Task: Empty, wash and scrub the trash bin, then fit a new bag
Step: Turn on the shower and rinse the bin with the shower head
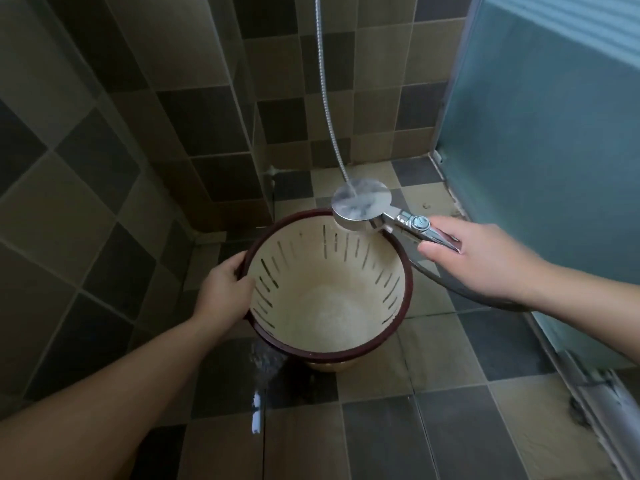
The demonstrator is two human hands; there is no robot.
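Bin rim — left hand grips; right hand — showerhead.

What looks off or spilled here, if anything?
Water is on the floor below the bin, near its slotted wall, so it may be leaking out; that fits a rinse. The left hand holds the bin tilted while the right hand holds the shower head over the rim. No damage visible.

Dim, soft daylight from right, wide-angle warp
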